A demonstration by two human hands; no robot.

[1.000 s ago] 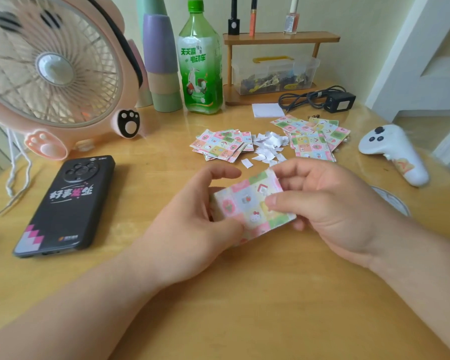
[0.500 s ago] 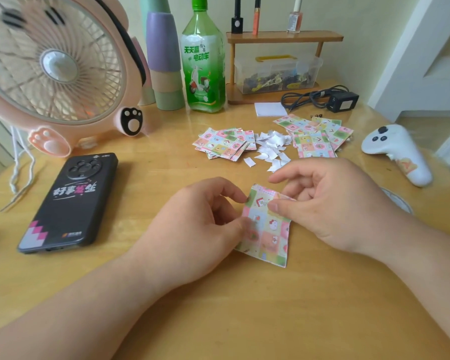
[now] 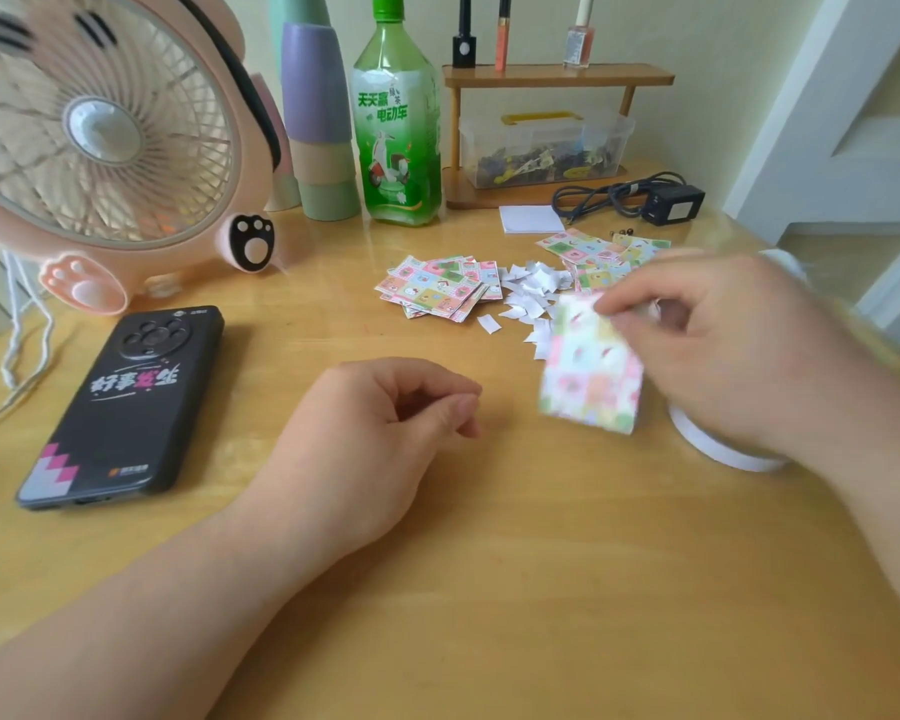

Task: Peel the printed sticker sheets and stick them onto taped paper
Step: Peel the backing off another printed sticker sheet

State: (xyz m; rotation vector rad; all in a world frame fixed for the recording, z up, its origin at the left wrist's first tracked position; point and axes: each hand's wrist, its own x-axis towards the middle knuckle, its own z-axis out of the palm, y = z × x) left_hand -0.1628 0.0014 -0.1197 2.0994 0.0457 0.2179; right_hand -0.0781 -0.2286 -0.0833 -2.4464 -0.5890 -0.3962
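Head view: table (image 3: pixel 489 589), fan (image 3: pixel 100 137) far left. Right hand (image 3: pixel 723 345) pinches; left hand (image 3: pixel 370 439) rests loosely curled, empty, right of the phone (image 3: pixel 126 402). Pinched sheet (image 3: pixel 591 371), blurred, hangs by its top edge, right of centre, nearer than the scraps (image 3: pixel 531 293).

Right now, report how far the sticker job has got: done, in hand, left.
Done: a pile of small white paper scraps suggests several backings are peeled. In hand: the right hand pinches one blurred colourful printed sticker sheet; the left hand holds nothing visible. Left: the near stack of printed sheets and the far stack; which is finished I cannot tell.
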